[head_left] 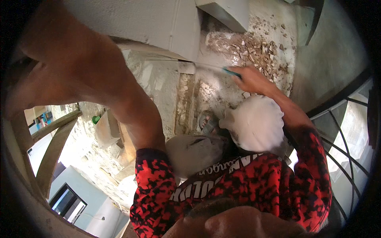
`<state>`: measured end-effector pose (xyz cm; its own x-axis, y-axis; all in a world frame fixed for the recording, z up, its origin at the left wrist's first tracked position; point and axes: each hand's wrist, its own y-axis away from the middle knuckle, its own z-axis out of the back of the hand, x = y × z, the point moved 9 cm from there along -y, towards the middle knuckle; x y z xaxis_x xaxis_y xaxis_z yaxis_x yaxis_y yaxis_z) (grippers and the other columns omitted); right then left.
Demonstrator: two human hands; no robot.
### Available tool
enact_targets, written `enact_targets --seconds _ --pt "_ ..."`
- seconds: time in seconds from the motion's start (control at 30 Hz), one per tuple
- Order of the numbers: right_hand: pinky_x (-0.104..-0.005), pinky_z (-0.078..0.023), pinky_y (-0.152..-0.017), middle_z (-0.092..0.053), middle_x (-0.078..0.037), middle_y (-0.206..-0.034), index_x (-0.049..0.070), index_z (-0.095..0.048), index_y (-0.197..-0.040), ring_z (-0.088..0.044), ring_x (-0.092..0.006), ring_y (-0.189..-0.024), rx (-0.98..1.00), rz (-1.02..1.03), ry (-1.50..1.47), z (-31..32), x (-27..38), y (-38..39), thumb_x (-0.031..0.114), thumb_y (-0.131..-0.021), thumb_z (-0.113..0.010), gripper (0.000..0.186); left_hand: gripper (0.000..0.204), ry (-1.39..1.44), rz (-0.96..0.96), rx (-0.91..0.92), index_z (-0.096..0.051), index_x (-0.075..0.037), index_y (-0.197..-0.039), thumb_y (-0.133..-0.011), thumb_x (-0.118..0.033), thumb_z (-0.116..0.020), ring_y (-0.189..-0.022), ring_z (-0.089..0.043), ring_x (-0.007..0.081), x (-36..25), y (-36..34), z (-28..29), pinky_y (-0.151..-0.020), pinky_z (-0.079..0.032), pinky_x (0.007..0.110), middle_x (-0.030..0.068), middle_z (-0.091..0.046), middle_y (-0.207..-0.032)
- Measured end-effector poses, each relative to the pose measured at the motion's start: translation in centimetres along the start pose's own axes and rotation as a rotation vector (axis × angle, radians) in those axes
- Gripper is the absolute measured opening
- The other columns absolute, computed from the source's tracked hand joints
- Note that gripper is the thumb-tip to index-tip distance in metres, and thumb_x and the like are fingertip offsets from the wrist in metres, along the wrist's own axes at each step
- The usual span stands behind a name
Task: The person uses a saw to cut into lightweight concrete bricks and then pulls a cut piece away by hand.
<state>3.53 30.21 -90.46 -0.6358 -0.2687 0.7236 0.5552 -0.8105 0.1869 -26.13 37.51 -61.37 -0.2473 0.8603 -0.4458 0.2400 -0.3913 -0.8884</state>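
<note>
My right hand [254, 80] is closed round the teal handle of a long, thin-bladed tool [231, 71]. Its blade shows nearly edge-on and reaches left, passing just below the lower edge of a pale grey block-like surface [170, 27]. What kind of tool it is does not show clearly. My left hand [43, 75] is raised at the far left, very close to the camera, and its fingers are lost in the dark rim. Below my right hand is a bright white rounded shape [256, 123] with a wavy edge; I cannot make out what it is.
Broken rubble [258, 51] lies on the dusty floor beyond my right hand. A foot in a sandal [207, 121] rests near a narrow brown strip [183, 103]. Curved dark metal bars [341, 139] stand at right. Wooden pieces [57, 127] and a window [68, 202] appear at left.
</note>
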Motion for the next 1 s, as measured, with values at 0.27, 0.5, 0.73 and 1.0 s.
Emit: enact_targets --seconds 0.27,0.5,0.73,1.0 --pt "-0.0456 -0.05 -0.079 -0.065 -0.024 -0.092 0.006 -0.061 -0.118 -0.064 -0.0386 -0.081 0.198 -0.219 -0.031 4.6 0.5 2.5 0.011 -0.081 -0.057 0.038 0.055 -0.05 0.002 -0.001 -0.023 0.001 -0.131 -0.091 -0.02 -0.054 -0.108 -0.053 0.0198 -0.5 0.0 1.6 -0.093 -0.047 0.033 0.0174 -0.049 -0.12" --pt "-0.0407 -0.052 -0.082 -0.066 -0.025 -0.094 0.006 -0.058 -0.124 -0.066 -0.0352 -0.084 0.141 -0.084 0.042 -0.5 1.6 -2.2 0.006 -0.082 -0.055 0.042 0.054 -0.029 0.013 -0.001 -0.023 0.001 -0.131 -0.092 -0.022 -0.052 -0.108 -0.053 0.02 0.1 -0.2 1.3 -0.094 -0.046 0.034 0.0174 -0.049 -0.12" --pt "-0.0416 -0.05 -0.082 -0.065 -0.023 -0.101 0.005 -0.059 -0.122 -0.064 -0.0374 -0.087 0.093 -0.033 0.049 2.2 -0.2 0.2 0.009 -0.084 -0.057 0.038 0.053 -0.035 0.001 0.014 -0.024 0.001 -0.131 -0.093 -0.023 -0.05 -0.109 -0.053 0.0202 -0.5 -0.2 0.4 -0.094 -0.046 0.034 0.0174 -0.05 -0.121" --pt "-0.0419 -0.05 -0.079 -0.065 -0.023 -0.098 0.004 -0.059 -0.121 -0.064 -0.0378 -0.085 0.125 -0.066 -0.064 4.2 -0.6 2.1 0.007 -0.083 -0.056 0.038 0.051 -0.057 0.012 0.008 -0.024 0.001 -0.131 -0.094 -0.024 -0.048 -0.109 -0.053 0.0205 -0.6 0.1 1.5 -0.094 -0.045 0.035 0.0174 -0.05 -0.121"
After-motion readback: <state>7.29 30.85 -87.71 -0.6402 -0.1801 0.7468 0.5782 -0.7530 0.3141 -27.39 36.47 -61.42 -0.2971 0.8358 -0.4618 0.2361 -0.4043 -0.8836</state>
